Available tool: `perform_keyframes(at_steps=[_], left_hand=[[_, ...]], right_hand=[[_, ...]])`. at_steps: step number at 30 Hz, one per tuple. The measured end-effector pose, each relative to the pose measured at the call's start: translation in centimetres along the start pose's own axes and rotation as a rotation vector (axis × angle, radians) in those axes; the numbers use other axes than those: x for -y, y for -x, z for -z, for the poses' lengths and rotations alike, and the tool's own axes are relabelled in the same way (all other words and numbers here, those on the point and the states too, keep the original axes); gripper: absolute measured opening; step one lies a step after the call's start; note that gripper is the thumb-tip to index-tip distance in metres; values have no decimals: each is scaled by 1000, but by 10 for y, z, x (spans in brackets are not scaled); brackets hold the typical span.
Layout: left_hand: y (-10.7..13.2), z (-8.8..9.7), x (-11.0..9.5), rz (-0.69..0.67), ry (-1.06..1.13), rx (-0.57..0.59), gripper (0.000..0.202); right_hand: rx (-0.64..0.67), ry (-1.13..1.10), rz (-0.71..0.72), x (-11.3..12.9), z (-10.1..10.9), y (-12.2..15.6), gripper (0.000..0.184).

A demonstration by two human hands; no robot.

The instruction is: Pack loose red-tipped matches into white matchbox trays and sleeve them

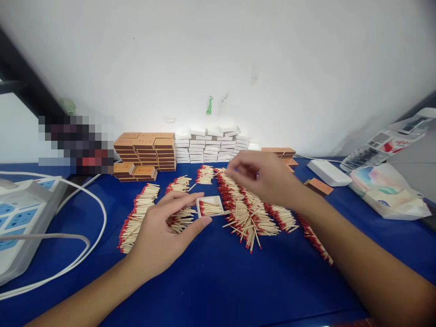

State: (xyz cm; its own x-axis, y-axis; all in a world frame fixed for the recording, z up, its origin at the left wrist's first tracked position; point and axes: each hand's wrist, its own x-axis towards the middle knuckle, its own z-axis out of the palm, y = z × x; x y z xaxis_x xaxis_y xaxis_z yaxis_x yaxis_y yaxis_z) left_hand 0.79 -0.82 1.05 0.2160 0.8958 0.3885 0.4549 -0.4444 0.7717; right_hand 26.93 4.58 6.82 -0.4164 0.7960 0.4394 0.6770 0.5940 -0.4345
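The left hand [157,238] holds a white tray [215,200] of matches [209,209] mid-scene on the blue table [211,277]; the right hand [264,176] hangs, fingers curled, over heaped sticks [245,217] farther right; whether it grips any, I cannot tell.

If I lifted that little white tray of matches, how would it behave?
The white tray probably feels light, being small and thin-walled. Being open-topped, it would likely spill its loose matches if tipped.

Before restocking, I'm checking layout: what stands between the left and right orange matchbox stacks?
Stacked white boxes stand there, seen in the head view.
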Motion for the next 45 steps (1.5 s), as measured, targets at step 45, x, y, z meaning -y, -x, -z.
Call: perform_keyframes(at_steps=[45], left_hand=[[1, 1, -1, -27, -13, 10, 38]], right_hand=[[384, 305, -427, -107, -8, -17, 38]])
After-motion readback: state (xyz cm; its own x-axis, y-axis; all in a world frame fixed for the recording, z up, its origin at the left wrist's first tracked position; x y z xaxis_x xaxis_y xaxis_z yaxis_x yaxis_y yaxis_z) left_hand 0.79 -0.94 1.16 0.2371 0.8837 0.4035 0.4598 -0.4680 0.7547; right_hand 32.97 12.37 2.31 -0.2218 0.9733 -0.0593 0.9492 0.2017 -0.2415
